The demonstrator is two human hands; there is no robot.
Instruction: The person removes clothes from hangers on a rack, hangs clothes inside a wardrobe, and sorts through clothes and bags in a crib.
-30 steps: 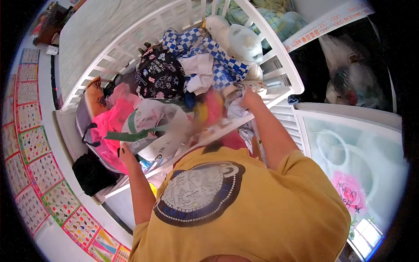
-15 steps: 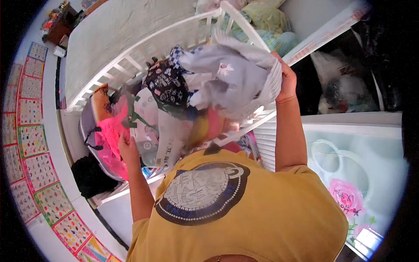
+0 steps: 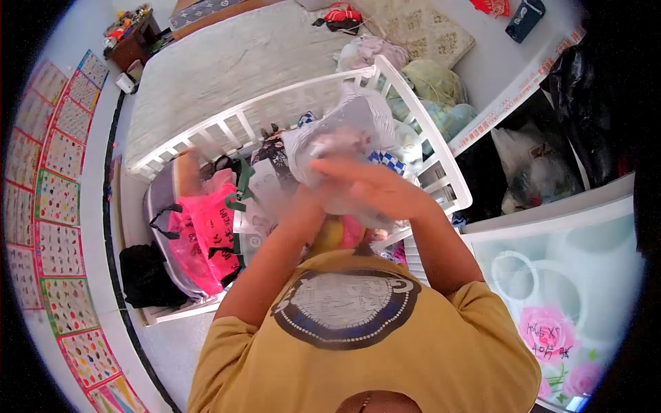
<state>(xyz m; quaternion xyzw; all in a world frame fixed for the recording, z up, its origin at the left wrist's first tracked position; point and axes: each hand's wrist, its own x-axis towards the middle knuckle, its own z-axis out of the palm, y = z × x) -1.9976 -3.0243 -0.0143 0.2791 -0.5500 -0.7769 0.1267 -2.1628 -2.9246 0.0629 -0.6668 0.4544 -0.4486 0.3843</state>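
Note:
Both my hands are together over the white slatted crib [image 3: 227, 125]. A light grey-white cloth [image 3: 361, 117] with a ribbed edge is bunched at them. My right hand [image 3: 372, 182] is blurred, its fingers stretched toward the left across the cloth's lower part. Under it, my left hand [image 3: 310, 199] is smeared by motion, and its fingers are hidden. Left of the hands lie a pink plastic bag [image 3: 203, 237] with dark print and a green strap [image 3: 241, 186]. A black patterned item [image 3: 272, 153] and blue-checked cloth [image 3: 387, 162] show around the grey-white cloth.
A large bed [image 3: 206, 69] stands beyond the crib. Black fabric [image 3: 148, 275] hangs at the crib's left end. At right are a flower-printed glass panel [image 3: 551, 296] and a shelf with bags [image 3: 533, 162]. Picture charts [image 3: 62, 241] line the left wall.
My right hand has lifted the grey-white cloth from the crib's right side and brought it toward the middle. My left hand has left the bags and joined it. The view now takes in more of the bed.

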